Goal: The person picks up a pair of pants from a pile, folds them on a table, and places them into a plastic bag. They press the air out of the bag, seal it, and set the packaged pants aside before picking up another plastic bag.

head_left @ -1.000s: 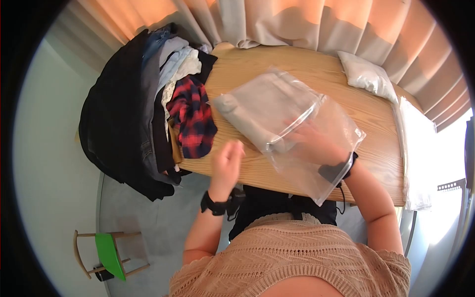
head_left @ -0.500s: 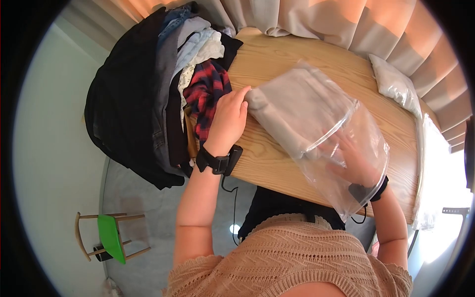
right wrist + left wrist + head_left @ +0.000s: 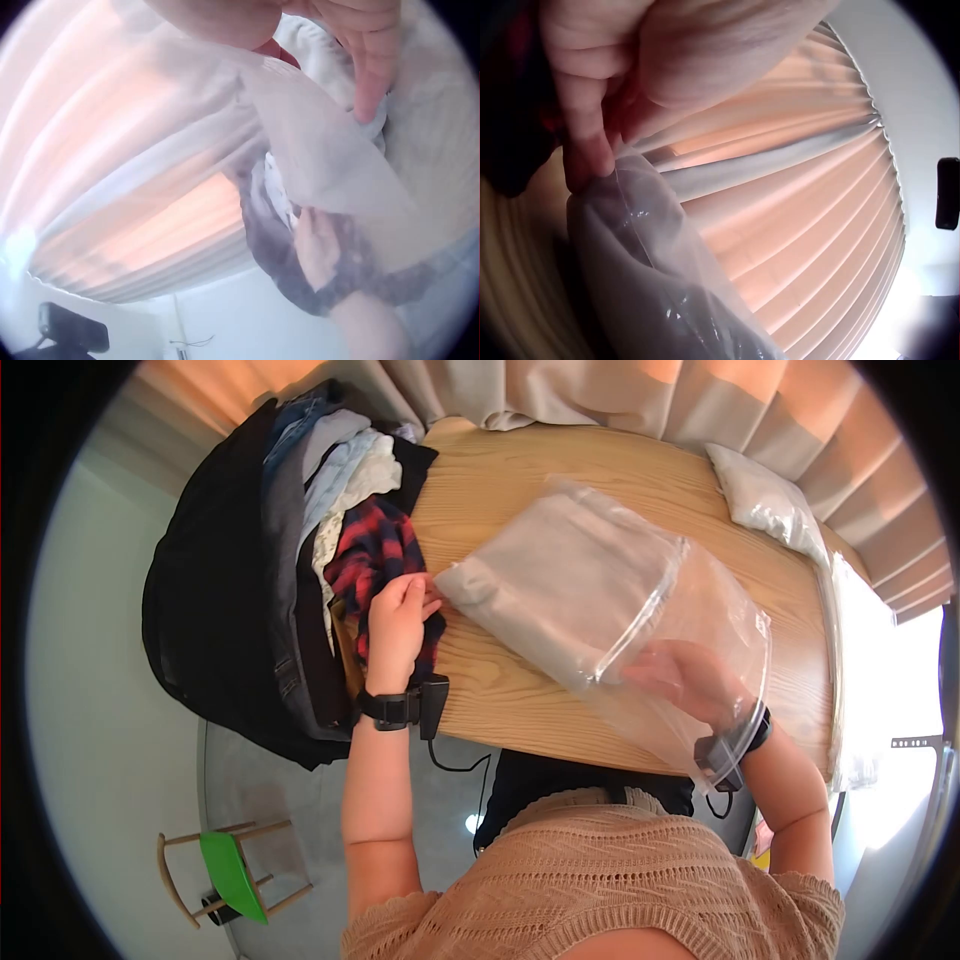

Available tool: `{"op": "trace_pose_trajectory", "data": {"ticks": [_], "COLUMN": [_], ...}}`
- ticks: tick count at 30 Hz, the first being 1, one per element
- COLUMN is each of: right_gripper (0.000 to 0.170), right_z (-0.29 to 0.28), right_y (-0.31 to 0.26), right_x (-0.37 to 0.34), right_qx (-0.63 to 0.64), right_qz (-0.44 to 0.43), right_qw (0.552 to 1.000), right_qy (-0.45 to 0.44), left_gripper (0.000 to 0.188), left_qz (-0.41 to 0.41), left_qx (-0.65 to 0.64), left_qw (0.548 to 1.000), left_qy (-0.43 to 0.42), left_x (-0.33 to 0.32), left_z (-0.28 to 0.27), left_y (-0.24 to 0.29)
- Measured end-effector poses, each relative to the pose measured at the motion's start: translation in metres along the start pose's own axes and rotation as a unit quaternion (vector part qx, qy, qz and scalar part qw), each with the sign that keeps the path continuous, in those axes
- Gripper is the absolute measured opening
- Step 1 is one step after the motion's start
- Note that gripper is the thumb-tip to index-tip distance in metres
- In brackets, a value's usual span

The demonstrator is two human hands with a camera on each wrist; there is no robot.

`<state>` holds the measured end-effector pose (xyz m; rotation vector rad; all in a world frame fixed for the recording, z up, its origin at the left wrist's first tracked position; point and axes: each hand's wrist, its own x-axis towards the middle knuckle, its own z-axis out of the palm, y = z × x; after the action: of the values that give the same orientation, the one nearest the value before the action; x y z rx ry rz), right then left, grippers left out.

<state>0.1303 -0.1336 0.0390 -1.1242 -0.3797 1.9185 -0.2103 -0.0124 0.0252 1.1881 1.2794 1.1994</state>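
Note:
A folded light-grey garment (image 3: 575, 575) lies inside a clear plastic bag (image 3: 705, 600) on the table, its open end toward the person's right side. The left hand (image 3: 398, 625) pinches the bag's far-left corner between thumb and fingers; in the left wrist view the fingertips (image 3: 592, 165) meet at the film. Inside the bag's mouth is the right hand (image 3: 690, 680), its fingers loosely extended toward the near edge of the garment. The right wrist view shows a fingertip (image 3: 367, 109) at the pale cloth, with hazy film across the view.
A big heap of clothes (image 3: 220, 580) hangs over the table's left end, a red-and-black checked shirt (image 3: 365, 550) beside the left hand. A bagged pale item (image 3: 765, 505) lies at the back right, near stacked clear bags (image 3: 860, 660). A green-seated chair (image 3: 232, 875) stands on the floor.
The left hand has gone from empty beside the table edge to the bag's left corner, which it now pinches. The right hand stays inside the bag, its fingers shifted slightly back from the garment.

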Motion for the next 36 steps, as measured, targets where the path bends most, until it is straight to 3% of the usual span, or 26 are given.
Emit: {"op": "trace_pose_trajectory", "data": {"ticks": [1,3,4,6,8,9,10,11,12,14,15,17,21,23,24,25,26,27,29,30,31,32,33,35,36], "right_gripper": [0.023,0.029,0.029,0.033,0.038,0.041,0.044,0.048,0.048,0.048,0.048,0.046,0.040,0.027,0.027,0.022,0.016,0.016,0.013,0.015,0.016,0.017,0.018,0.009,0.014], "right_z": [0.006,0.014,0.019,0.029,0.008,0.016,0.038,0.022,0.036,0.047,0.046,0.055,0.028,0.016,0.016,0.013,0.009,0.002,-0.013,-0.024,-0.035,-0.028,-0.024,-0.035,-0.035], "right_y": [-0.002,-0.004,-0.003,0.003,0.037,0.036,0.023,0.033,0.023,0.038,0.035,0.031,0.054,0.062,0.057,0.050,0.042,0.040,0.043,0.046,0.048,0.037,0.023,0.018,0.012], "right_x": [-0.002,-0.005,-0.004,-0.002,0.033,0.030,0.012,0.012,-0.001,0.022,0.014,0.000,0.058,0.061,0.051,0.040,0.029,0.025,0.029,0.035,0.038,0.016,-0.009,-0.028,-0.036], "right_qx": [0.004,-0.019,-0.013,-0.118,-0.102,-0.125,-0.177,-0.380,-0.330,-0.119,-0.105,0.000,0.038,-0.113,-0.113,-0.365,-0.586,-0.584,-0.691,-0.552,-0.391,-0.545,-0.680,-0.676,-0.731], "right_qz": [-0.006,0.079,0.072,0.075,0.066,0.056,0.080,-0.186,-0.128,0.048,0.031,-0.015,-0.006,-0.125,-0.124,-0.229,-0.317,-0.318,-0.434,-0.387,-0.310,-0.323,-0.335,-0.442,-0.385], "right_qw": [1.000,0.995,0.996,0.990,0.993,0.988,0.981,0.897,0.931,0.988,0.988,1.000,0.997,0.980,0.980,0.897,0.742,0.743,0.578,0.738,0.865,0.773,0.652,0.589,0.562], "right_qy": [0.005,-0.049,-0.043,0.020,-0.006,-0.074,-0.004,-0.127,-0.086,0.091,0.106,-0.014,-0.059,-0.105,-0.110,-0.094,-0.070,-0.077,0.009,-0.022,-0.056,-0.027,-0.002,0.022,0.027], "left_gripper": [0.025,0.023,0.021,0.020,0.017,0.014,0.012,0.010,0.009,0.011,0.012,0.012,0.011,0.012,0.011,0.011,0.013,0.013,0.012,0.012,0.013,0.013,0.014,0.012,0.014], "left_qz": [-0.012,-0.022,-0.034,-0.039,-0.040,-0.038,-0.034,-0.027,-0.039,-0.034,-0.036,-0.032,-0.029,-0.018,-0.007,0.003,0.038,0.097,0.199,0.242,0.281,0.305,0.286,0.287,0.196], "left_qx": [-0.003,-0.019,-0.036,-0.045,-0.058,-0.056,-0.039,-0.042,-0.025,-0.004,0.011,0.021,0.022,0.035,0.074,0.113,0.168,0.242,0.350,0.369,0.391,0.412,0.385,0.437,0.366], "left_qw": [1.000,1.000,0.999,0.998,0.996,0.995,0.995,0.996,0.996,0.995,0.994,0.996,0.995,0.997,0.995,0.992,0.984,0.964,0.911,0.893,0.873,0.854,0.873,0.847,0.905], "left_qy": [0.008,0.001,0.003,-0.014,-0.060,-0.079,-0.083,-0.080,-0.079,-0.099,-0.099,-0.085,-0.091,-0.073,-0.066,-0.058,-0.039,-0.047,-0.087,-0.085,-0.081,-0.090,-0.089,-0.094,-0.096], "left_x": [0.001,0.003,0.005,0.004,0.006,0.005,0.003,0.006,0.008,0.014,0.016,0.021,0.014,0.011,0.011,0.013,0.008,0.007,-0.004,-0.007,-0.008,-0.004,0.000,0.015,0.029], "left_z": [-0.001,-0.003,-0.005,-0.009,-0.018,-0.023,-0.022,-0.024,-0.024,-0.027,-0.027,-0.025,-0.019,-0.016,-0.015,-0.014,-0.006,-0.002,0.007,0.015,0.022,0.025,0.030,0.028,0.028], "left_y": [-0.001,-0.006,-0.007,-0.006,-0.010,-0.013,-0.010,-0.015,-0.013,-0.017,-0.018,-0.022,-0.021,-0.021,-0.022,-0.021,-0.017,-0.015,-0.002,0.005,0.009,0.014,0.015,0.016,0.007]}}
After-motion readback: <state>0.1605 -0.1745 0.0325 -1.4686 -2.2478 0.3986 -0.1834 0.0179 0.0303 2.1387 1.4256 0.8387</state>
